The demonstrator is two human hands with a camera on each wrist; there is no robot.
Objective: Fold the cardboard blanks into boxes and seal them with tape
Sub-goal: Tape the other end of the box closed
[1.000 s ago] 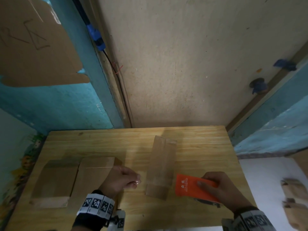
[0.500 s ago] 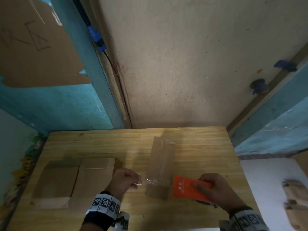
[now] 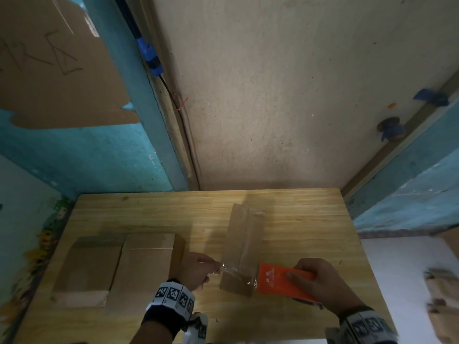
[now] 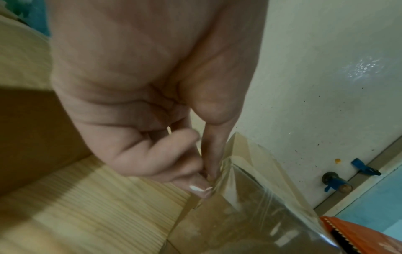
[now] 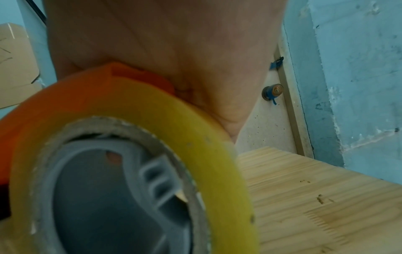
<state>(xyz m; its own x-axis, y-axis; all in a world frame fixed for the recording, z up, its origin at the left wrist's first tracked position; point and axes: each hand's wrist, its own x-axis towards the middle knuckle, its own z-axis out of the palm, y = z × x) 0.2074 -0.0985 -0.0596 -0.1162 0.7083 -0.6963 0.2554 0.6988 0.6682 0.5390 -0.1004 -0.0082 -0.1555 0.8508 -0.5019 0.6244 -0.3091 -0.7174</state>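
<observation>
A narrow folded cardboard box (image 3: pixel 244 244) lies lengthwise on the wooden table (image 3: pixel 298 219), clear tape along its top. My right hand (image 3: pixel 320 279) grips an orange tape dispenser (image 3: pixel 280 281) at the box's near right corner; its yellowish tape roll (image 5: pixel 152 154) fills the right wrist view. A strip of clear tape (image 3: pixel 234 271) stretches from the dispenser leftward across the box's near end. My left hand (image 3: pixel 198 269) pinches the strip's free end (image 4: pixel 217 178) between thumb and fingers, just left of the box (image 4: pixel 217 223).
Two flat-lying cardboard boxes (image 3: pixel 149 264) (image 3: pixel 87 266) sit side by side on the table's left half. More cardboard pieces (image 3: pixel 444 306) lie off the table at the right. A wall and door (image 3: pixel 273 95) stand right behind the table.
My left hand took hold of the tape end and drew it leftward over the box's near end. The dispenser shifted slightly left toward the box.
</observation>
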